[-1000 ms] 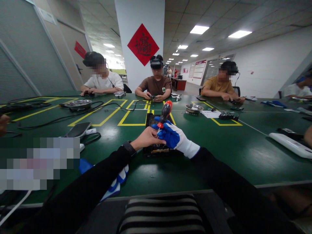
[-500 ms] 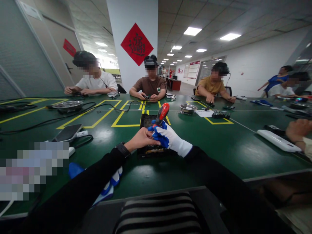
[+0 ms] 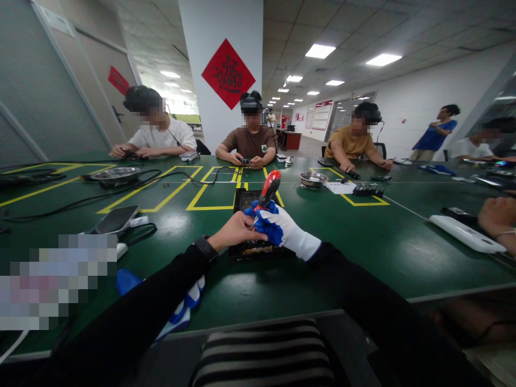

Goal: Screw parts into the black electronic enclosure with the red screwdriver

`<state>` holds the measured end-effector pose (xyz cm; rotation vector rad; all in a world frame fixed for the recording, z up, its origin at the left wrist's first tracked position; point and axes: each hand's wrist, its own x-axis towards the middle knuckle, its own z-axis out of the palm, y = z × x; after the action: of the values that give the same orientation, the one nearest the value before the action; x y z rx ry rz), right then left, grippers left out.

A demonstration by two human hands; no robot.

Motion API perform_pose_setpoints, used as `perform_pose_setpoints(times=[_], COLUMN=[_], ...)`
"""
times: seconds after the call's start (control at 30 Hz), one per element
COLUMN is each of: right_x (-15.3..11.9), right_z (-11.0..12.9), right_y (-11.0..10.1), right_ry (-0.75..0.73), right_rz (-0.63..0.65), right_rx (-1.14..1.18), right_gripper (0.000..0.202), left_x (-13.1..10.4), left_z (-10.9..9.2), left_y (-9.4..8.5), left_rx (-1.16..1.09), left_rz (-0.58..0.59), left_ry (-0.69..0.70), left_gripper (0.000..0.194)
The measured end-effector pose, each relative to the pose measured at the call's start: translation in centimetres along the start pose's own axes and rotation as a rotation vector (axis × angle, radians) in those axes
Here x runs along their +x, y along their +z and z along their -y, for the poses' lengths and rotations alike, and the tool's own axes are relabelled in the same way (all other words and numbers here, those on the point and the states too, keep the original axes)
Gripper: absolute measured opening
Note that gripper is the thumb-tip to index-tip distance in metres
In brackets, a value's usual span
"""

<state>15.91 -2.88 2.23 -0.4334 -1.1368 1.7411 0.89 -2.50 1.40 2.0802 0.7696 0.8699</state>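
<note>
My right hand [image 3: 284,228], in a white glove with blue palm and fingers, is closed around a screwdriver [image 3: 270,189]. Its red and black handle leans up and to the right, while the shaft points down between both hands. My left hand [image 3: 237,231] is bare and meets the right one. Its fingers are pinched together beside the shaft; what lies between them is hidden. Below both hands a black open device casing [image 3: 246,199] lies on the table, showing parts inside and a gold-coloured strip near its front edge. My hands cover its middle.
A loose blue-and-white glove [image 3: 179,314] lies by my left forearm. Further left is a dark phone-like slab [image 3: 116,219] with cables. Metal bowls [image 3: 313,179] stand across the green table [image 3: 355,242]. At right lies a white power bank-like block [image 3: 463,234], near another person's hand [image 3: 497,215].
Both hands and the screwdriver keep nearly the same pose over the casing. The whole view has shifted slightly. In the background, a person in blue now stands more upright.
</note>
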Motion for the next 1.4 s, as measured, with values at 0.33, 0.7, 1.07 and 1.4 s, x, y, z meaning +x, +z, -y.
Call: perform_pose_setpoints(times=[0.33,0.7,1.07,1.4], right_x=[-0.4,-0.2,-0.2,0.3], right_z=[0.8,0.3,1.0,-0.5], right_y=[0.4,0.4,0.5,-0.4], right_ry=[0.077,0.033,0.075,-0.022], right_rz=[0.073,0.006,0.05,-0.015], right_rx=[0.102,0.019,0.071,0.006], right_gripper=[0.025,0.028,0.02,0.035], left_x=[0.0,-0.1,0.0,-0.1], left_z=[0.4,0.3,0.5,-0.2], left_y=[-0.2,0.0,-0.2,-0.1], left_rx=[0.003,-0.019,0.002,-0.005], left_rz=[0.021,0.009,0.011,0.002], left_ry=[-0.006,0.004,0.011,-0.018], left_gripper=[0.036,0.034,0.034,0.037])
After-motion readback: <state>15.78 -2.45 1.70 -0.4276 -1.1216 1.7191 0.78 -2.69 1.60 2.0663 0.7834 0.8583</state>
